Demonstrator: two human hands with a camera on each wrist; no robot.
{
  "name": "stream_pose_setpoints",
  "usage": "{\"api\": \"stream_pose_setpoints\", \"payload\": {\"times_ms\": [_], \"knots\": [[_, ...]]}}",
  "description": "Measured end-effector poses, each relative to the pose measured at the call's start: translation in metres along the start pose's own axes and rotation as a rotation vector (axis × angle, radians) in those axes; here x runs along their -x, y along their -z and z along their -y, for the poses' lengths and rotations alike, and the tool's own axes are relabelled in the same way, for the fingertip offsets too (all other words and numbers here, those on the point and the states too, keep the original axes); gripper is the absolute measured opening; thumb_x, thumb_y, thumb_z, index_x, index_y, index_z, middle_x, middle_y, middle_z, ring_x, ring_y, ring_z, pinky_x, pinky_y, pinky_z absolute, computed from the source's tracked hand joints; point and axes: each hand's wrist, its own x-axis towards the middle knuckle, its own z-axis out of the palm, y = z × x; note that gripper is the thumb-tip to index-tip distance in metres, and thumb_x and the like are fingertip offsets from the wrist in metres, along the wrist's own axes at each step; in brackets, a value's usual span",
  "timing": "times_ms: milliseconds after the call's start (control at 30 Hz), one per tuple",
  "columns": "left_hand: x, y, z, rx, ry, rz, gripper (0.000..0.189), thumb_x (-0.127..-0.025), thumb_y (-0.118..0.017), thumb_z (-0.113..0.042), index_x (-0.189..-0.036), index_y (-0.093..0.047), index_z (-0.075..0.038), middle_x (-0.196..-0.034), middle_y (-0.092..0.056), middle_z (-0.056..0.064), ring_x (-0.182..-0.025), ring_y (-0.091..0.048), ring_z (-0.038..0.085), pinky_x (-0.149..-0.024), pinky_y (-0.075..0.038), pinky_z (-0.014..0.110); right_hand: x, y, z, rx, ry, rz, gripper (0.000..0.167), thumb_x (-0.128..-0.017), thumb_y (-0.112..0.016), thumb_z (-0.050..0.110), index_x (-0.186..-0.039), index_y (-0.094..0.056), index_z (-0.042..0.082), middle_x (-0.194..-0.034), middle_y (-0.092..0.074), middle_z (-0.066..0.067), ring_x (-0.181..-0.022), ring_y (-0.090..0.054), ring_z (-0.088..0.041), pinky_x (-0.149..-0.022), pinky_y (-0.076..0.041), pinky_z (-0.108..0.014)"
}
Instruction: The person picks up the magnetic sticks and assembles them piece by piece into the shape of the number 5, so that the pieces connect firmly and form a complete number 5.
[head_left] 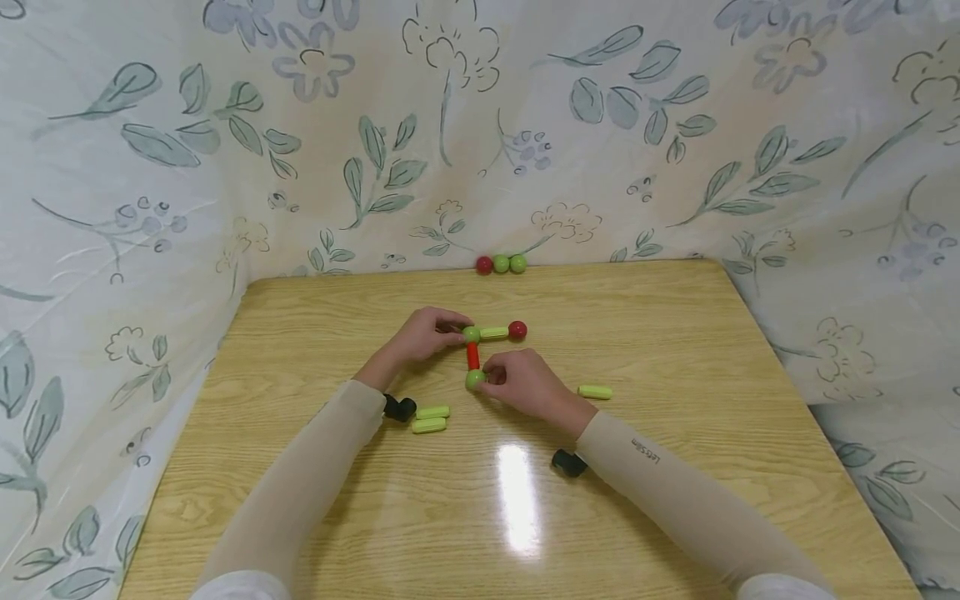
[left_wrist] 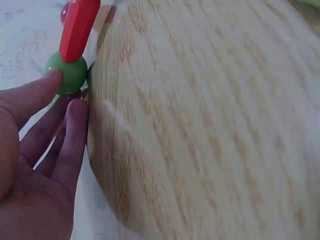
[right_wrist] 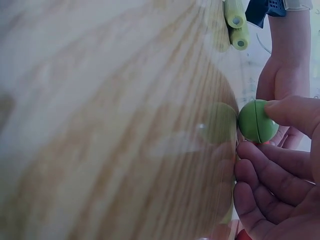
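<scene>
A red rod (head_left: 472, 357) joins two green balls on the wooden table. My left hand (head_left: 432, 335) holds the far green ball (head_left: 471, 334) between thumb and fingers; the left wrist view shows the thumb on that ball (left_wrist: 70, 75), right at the end of the red rod (left_wrist: 80, 31). From the far ball a yellow-green rod (head_left: 494, 332) runs right to a red ball (head_left: 517, 331). With thumb and fingertips, my right hand (head_left: 522, 382) pinches the near green ball (head_left: 475, 381), whose seam shows in the right wrist view (right_wrist: 257, 121).
Two yellow-green rods (head_left: 431, 419) lie beside the left wrist, and another yellow-green rod (head_left: 595, 392) lies right of the right hand. At the table's back edge, a red ball (head_left: 484, 265) and two green balls (head_left: 510, 263) sit against the floral cloth (head_left: 450, 183).
</scene>
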Motion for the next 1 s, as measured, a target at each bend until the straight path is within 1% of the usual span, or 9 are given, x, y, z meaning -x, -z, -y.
{"api": "stream_pose_setpoints", "payload": {"times_ms": [200,500,800,900,1000], "knots": [[0.0004,0.0005,-0.0010,-0.002,-0.005,-0.002,0.030,-0.104,-0.077,-0.013,-0.134,-0.078,-0.010,-0.127,-0.076,0.005,-0.112,-0.070,0.023,-0.101,-0.055,0.044,-0.0004,-0.0003,0.0010,0.006,0.003,-0.009,0.026,-0.099,-0.084,0.034,-0.109,-0.082,0.009,-0.083,-0.071,0.011,-0.075,-0.064,-0.005,-0.073,-0.056,-0.030],[-0.0011,0.0006,-0.0007,-0.012,-0.009,-0.007,0.030,-0.104,-0.076,-0.014,-0.134,-0.077,-0.010,-0.127,-0.076,0.004,-0.115,-0.069,0.024,-0.104,-0.054,0.044,-0.0009,-0.0007,0.0023,0.007,-0.010,-0.020,0.026,-0.099,-0.084,0.035,-0.109,-0.082,0.011,-0.085,-0.072,0.011,-0.078,-0.065,-0.006,-0.075,-0.057,-0.030],[-0.0016,0.0005,-0.0019,-0.012,0.005,-0.007,0.029,-0.104,-0.075,-0.014,-0.133,-0.077,-0.011,-0.127,-0.075,0.004,-0.114,-0.069,0.024,-0.103,-0.054,0.044,-0.0005,-0.0008,0.0023,-0.001,-0.004,-0.035,0.023,-0.098,-0.084,0.034,-0.106,-0.082,0.012,-0.083,-0.071,0.012,-0.076,-0.064,-0.007,-0.075,-0.056,-0.031],[-0.0007,0.0003,-0.0013,0.000,0.003,-0.011,0.031,-0.104,-0.076,-0.013,-0.135,-0.075,-0.009,-0.127,-0.075,0.007,-0.115,-0.069,0.026,-0.104,-0.054,0.045,0.0002,-0.0005,0.0021,-0.012,-0.001,-0.034,0.024,-0.098,-0.085,0.034,-0.107,-0.082,0.012,-0.083,-0.071,0.011,-0.077,-0.065,-0.007,-0.075,-0.057,-0.032],[0.0027,0.0002,0.0009,0.024,0.015,-0.019,0.039,-0.103,-0.077,-0.013,-0.140,-0.070,-0.005,-0.128,-0.074,0.011,-0.117,-0.069,0.029,-0.105,-0.054,0.047,0.0027,0.0007,0.0007,-0.022,-0.012,-0.033,0.028,-0.098,-0.085,0.035,-0.111,-0.081,0.011,-0.086,-0.072,0.010,-0.079,-0.066,-0.007,-0.077,-0.058,-0.032]]}}
